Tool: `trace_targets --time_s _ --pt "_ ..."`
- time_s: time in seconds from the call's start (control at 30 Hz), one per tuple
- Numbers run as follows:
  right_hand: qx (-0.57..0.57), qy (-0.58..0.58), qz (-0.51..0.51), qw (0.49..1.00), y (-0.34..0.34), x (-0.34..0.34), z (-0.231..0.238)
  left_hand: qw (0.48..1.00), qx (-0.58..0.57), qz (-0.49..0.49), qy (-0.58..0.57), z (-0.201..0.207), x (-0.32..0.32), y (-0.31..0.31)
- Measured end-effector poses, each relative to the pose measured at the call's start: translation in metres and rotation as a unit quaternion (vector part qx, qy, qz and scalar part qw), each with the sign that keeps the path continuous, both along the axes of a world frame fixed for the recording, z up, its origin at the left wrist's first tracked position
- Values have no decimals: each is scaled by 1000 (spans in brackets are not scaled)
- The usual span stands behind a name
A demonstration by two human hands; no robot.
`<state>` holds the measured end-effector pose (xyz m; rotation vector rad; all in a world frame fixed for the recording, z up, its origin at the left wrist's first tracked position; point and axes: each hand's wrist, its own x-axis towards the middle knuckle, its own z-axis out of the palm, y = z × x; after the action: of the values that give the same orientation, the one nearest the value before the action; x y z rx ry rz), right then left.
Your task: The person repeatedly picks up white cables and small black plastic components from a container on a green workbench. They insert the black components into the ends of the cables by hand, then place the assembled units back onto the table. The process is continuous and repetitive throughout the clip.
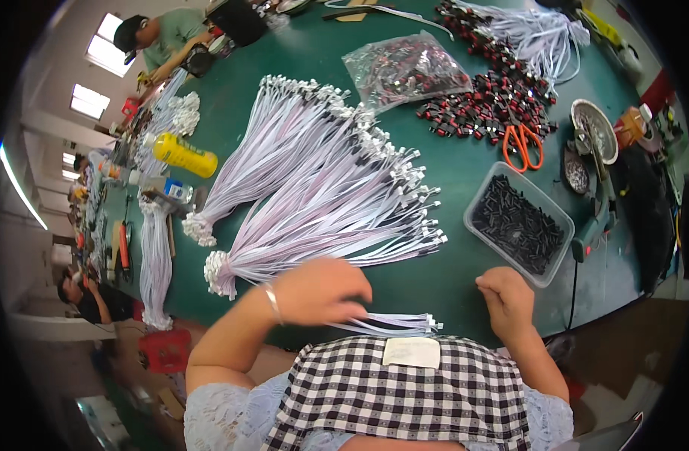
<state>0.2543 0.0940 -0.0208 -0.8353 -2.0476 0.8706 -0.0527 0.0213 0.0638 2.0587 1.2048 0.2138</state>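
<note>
My left hand [322,292] hovers at the near table edge, thumb and fingers apart, slightly blurred. No held thing shows in it. Just beneath lies a small bunch of white ribbon cables [397,325] with white connectors, close to my checked apron; its left end is hidden under the hand. My right hand [508,301] is closed, thumb against curled fingers, near the table's front edge; I cannot make out what is inside. Beyond it stands a clear plastic tub [476,225] of short black tubes [517,225]. Fanned bundles of white and pinkish cables [314,199] lie past my left hand.
Orange-handled scissors [523,148] lie beside a pile of small black-and-red parts [487,109]. A clear bag [405,71] holds similar parts. At the left are a yellow bottle [185,155] and more cables [155,259]. A metal bowl [594,128] stands right. Other people sit farther left.
</note>
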Motion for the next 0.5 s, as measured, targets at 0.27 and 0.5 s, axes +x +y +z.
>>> trace_targets --time_s 0.27,0.5 --pt "-37 11 10 999 8 6 -1 874 351 214 261 -4 -102 196" --pt "-41 19 17 999 12 6 2 798 65 248 545 -27 -85 284"
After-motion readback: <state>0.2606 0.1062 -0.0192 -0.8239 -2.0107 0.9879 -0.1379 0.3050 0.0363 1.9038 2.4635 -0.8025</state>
